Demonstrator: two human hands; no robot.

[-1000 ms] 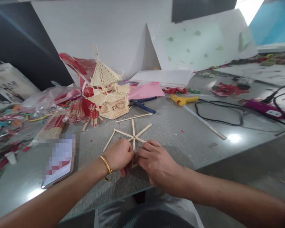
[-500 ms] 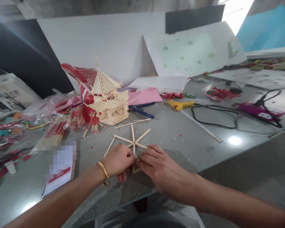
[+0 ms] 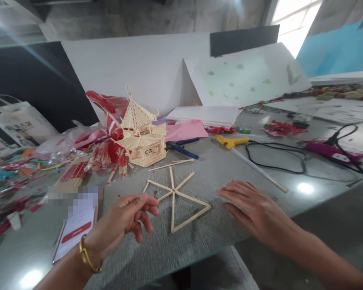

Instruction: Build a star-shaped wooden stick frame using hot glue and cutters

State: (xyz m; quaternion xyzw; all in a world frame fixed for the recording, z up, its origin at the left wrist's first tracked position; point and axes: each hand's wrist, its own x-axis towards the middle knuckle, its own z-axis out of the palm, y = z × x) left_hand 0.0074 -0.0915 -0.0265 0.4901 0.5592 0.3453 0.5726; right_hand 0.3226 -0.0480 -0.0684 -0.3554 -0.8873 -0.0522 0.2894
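A flat frame of wooden sticks (image 3: 188,197) lies on the table, its spokes meeting at one centre. One stick joins two spoke ends at the near right, making a triangle; another outer stick at the left is partly covered by a hand. My left hand (image 3: 135,215), with a gold bracelet (image 3: 86,255) at the wrist, is over the left side of the frame, fingers loosely apart and holding nothing. My right hand (image 3: 251,203) hovers right of the triangle, fingers stretched out and nothing held. Behind the frame lie loose thin sticks (image 3: 169,164).
A stick-built pagoda model (image 3: 143,139) stands behind, beside blue-handled pliers (image 3: 183,148). To the right are a yellow glue gun (image 3: 231,141) with a clear glue stick (image 3: 260,170) and black cable (image 3: 276,147). A phone (image 3: 75,229) and bundled sticks (image 3: 72,171) lie left.
Both hands have let go of the near part of the stick frame and moved apart, left hand leftward, right hand rightward. The near-right triangle now shows fully. The view has tilted up slightly.
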